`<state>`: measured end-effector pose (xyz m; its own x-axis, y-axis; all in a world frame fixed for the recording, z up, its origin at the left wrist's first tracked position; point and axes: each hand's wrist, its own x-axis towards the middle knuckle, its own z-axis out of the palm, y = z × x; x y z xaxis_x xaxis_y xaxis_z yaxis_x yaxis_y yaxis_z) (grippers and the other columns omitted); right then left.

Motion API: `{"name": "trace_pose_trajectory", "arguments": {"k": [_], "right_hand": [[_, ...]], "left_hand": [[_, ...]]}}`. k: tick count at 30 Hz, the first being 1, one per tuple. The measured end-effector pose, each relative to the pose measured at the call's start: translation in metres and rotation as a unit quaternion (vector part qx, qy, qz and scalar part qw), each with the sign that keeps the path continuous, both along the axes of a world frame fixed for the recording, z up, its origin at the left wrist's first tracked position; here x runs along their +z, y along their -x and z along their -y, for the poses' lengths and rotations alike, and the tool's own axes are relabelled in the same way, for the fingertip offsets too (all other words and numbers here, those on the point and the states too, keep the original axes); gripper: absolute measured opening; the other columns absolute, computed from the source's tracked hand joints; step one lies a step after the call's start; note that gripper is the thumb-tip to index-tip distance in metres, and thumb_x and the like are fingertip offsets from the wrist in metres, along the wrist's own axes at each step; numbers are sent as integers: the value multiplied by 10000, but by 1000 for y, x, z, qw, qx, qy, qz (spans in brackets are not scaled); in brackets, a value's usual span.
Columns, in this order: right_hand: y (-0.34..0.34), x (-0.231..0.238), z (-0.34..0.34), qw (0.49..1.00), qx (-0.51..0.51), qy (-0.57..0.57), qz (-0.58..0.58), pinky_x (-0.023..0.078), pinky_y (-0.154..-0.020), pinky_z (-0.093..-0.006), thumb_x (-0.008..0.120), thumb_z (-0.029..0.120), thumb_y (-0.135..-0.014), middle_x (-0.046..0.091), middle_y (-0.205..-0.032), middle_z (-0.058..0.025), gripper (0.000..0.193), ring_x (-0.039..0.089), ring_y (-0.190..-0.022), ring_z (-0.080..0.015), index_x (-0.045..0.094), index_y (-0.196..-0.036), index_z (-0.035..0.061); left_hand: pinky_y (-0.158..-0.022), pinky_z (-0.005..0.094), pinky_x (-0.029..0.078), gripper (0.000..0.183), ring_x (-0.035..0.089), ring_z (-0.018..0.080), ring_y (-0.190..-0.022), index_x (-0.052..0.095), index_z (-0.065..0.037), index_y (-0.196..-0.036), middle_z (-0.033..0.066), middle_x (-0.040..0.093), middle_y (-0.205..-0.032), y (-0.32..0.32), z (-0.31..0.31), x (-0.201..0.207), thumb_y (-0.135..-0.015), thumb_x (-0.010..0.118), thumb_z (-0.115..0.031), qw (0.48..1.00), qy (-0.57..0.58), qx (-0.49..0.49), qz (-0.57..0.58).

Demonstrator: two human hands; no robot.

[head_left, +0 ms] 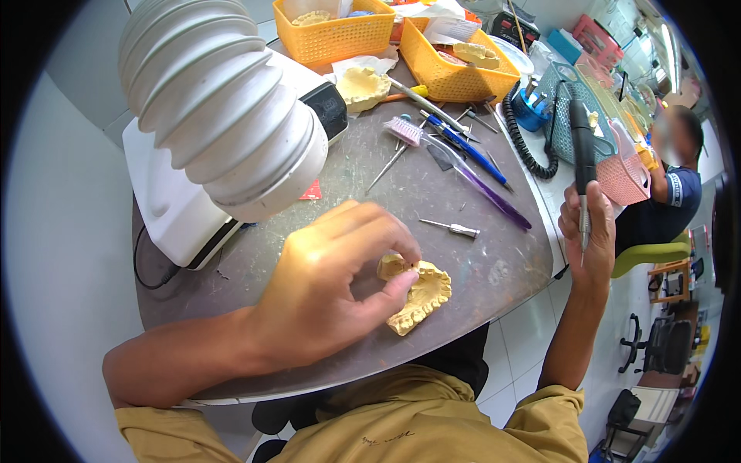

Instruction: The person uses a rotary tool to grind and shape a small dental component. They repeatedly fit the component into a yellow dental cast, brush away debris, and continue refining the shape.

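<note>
A yellow plaster dental cast lies on the dark worktop near its front edge, its row of teeth facing up and to the right. Over its left part is my left hand, thumb and forefinger pinched together right at the cast. Whatever small piece may sit between those fingertips is too tiny to make out. Off to the right, beyond the table's edge, my right hand grips a black rotary handpiece, its metal nose and thin bur pointing down. The handpiece is well apart from the cast.
A ribbed white suction hose hangs over the left side. Beyond the cast lie a small metal bur, a purple toothbrush and a blue pen. Yellow baskets stand at the back. A person sits at far right.
</note>
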<state>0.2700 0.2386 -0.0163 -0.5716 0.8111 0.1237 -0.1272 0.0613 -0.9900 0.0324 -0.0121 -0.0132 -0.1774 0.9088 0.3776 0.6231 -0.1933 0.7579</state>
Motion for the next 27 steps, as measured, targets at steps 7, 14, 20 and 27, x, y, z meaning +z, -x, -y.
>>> {"name": "trace_pose_trajectory", "arguments": {"k": [7,14,20,27], "right_hand": [[18,1,21,987,130,-19,-93,317,-582,-235,748,247,-916,412,-700,35,279,387,-617,-55,535,-861,76],[31,7,57,979,163,-115,-29,373,-573,-251,785,233,-843,663,-764,-75,295,491,-615,-106,711,-980,-18],[35,14,87,981,195,-8,13,547,-675,-260,834,145,-843,729,-851,-134,296,724,-843,-189,681,-1050,-1],[49,0,101,928,217,-301,34,563,-691,-344,954,229,-699,713,-983,-118,573,692,-821,-219,570,-1084,50]], "left_hand": [[-860,262,537,144,661,113,-943,642,-4,-1069,78,700,-1061,5,1,4,-930,679,9,963,117,11,243],[-911,304,553,147,685,173,-1065,645,27,-1095,122,707,-1086,6,-1,8,-949,667,24,922,115,20,368],[-875,291,549,143,691,164,-1063,646,8,-1119,118,723,-1098,12,-1,1,-987,652,-47,909,65,1,411],[-862,289,523,202,675,144,-1051,595,-35,-1175,105,721,-1117,21,-1,9,-1016,643,-148,901,93,13,424]]}}
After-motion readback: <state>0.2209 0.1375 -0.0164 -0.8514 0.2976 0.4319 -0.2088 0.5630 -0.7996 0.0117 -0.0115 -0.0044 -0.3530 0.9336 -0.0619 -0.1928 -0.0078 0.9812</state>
